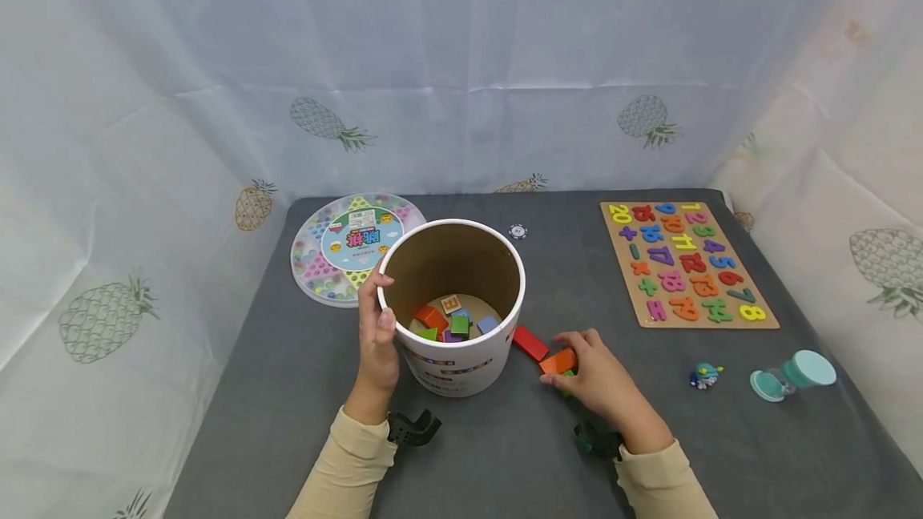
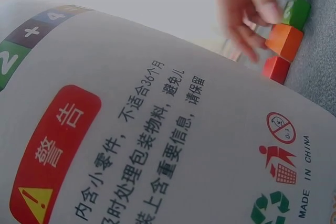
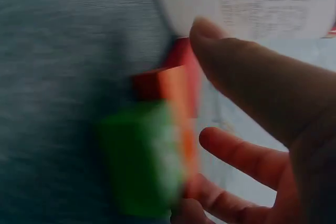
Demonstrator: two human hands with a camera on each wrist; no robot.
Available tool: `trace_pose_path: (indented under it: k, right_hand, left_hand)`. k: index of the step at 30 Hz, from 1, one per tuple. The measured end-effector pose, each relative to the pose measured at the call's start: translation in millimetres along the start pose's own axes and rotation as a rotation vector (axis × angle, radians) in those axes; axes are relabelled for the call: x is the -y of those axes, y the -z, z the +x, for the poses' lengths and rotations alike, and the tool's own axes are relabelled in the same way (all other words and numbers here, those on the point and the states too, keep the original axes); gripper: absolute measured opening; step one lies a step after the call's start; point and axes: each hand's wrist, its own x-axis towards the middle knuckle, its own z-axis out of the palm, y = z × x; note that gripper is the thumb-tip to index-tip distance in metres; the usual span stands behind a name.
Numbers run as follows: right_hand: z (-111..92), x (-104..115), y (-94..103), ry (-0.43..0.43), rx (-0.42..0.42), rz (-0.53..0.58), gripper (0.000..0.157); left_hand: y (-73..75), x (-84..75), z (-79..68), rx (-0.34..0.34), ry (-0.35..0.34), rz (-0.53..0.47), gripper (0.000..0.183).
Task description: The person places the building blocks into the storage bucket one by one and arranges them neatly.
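My left hand (image 1: 378, 343) grips the side of a white round bucket (image 1: 461, 371) near its rim; this hand is out of sight in the left wrist view. Inside the bucket lie several coloured blocks, among them a green block (image 1: 459, 326) and an orange block (image 1: 430, 318). To the right of the bucket, a red block (image 1: 530, 343), an orange block (image 1: 558, 361) and a green block (image 3: 139, 158) lie in a row on the table. My right hand (image 1: 594, 371) is over the orange and green ones, thumb and fingers apart around them.
A round board game (image 1: 310, 263) lies behind the bucket at left, with a poker chip (image 1: 517, 231) to its right. At right are a number puzzle board (image 1: 620, 263), a small toy figure (image 1: 704, 376) and a teal-ended hourglass (image 1: 789, 376). Pineapple-print cloth hangs around the grey table (image 1: 288, 439).
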Motion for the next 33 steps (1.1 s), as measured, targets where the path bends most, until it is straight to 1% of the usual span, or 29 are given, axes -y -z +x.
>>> trace_pose_path:
  k: [2, 5, 8, 12, 17, 19, 21, 23, 25, 27, 29, 31, 33]
  right_hand:
    - [0.0, -5.1, -7.5, -0.011, 0.004, 0.002, 0.066]
    - [-0.1, -8.4, -15.0, -0.009, -0.027, 0.01, 0.06]
    - [-1.0, -8.9, -18.9, -0.009, -0.06, 0.016, 0.056]
    - [-2.6, -9.1, -21.1, -0.021, -0.074, 0.026, 0.055]
    - [-2.7, -8.4, -16.4, -0.02, -0.106, 0.066, 0.053]
    - [-2.8, -6.5, -10.1, -0.007, -0.127, 0.092, 0.053]
    - [-3.6, -2.4, -0.2, 0.015, -0.168, 0.123, 0.054]
    - [-4.4, 5.3, 13.1, 0.065, -0.246, 0.161, 0.054]
    - [-5.2, 17.6, 29.0, 0.149, -0.357, 0.22, 0.054]
    - [-6.1, 33.5, 45.8, 0.27, -0.472, 0.277, 0.056]
    - [-7.7, 52.7, 61.2, 0.403, -0.553, 0.321, 0.059]
    - [-9.0, 72.0, 73.5, 0.522, -0.575, 0.341, 0.061]
    - [-9.2, 89.5, 80.9, 0.608, -0.554, 0.33, 0.061]
  left_hand:
    - [0.3, -0.3, 0.4, 0.003, -0.002, 0.002, 0.049]
    - [0.3, -0.3, 1.1, 0.011, -0.002, 0.007, 0.048]
    - [-0.1, -0.1, 0.4, 0.012, 0.003, 0.015, 0.049]
    - [-0.5, 0.5, -1.7, 0.009, 0.007, 0.017, 0.051]
    - [-1.1, 0.5, -1.8, 0.004, -0.004, 0.001, 0.051]
    - [-1.9, 0.4, -1.7, 0.0, -0.011, -0.008, 0.05]
    - [-3.2, 0.4, -1.7, -0.004, -0.017, -0.015, 0.05]
    - [-4.2, 0.4, -1.2, -0.005, -0.024, -0.023, 0.05]
    - [-4.9, -0.1, -0.3, -0.008, -0.029, -0.028, 0.049]
    - [-5.2, -0.6, 0.6, -0.013, -0.032, -0.034, 0.05]
    - [-5.3, -1.5, 1.1, -0.021, -0.03, -0.033, 0.049]
    - [-5.7, -1.9, 1.0, -0.022, -0.025, -0.038, 0.05]
    - [-6.3, -1.6, 0.7, -0.02, -0.022, -0.034, 0.049]
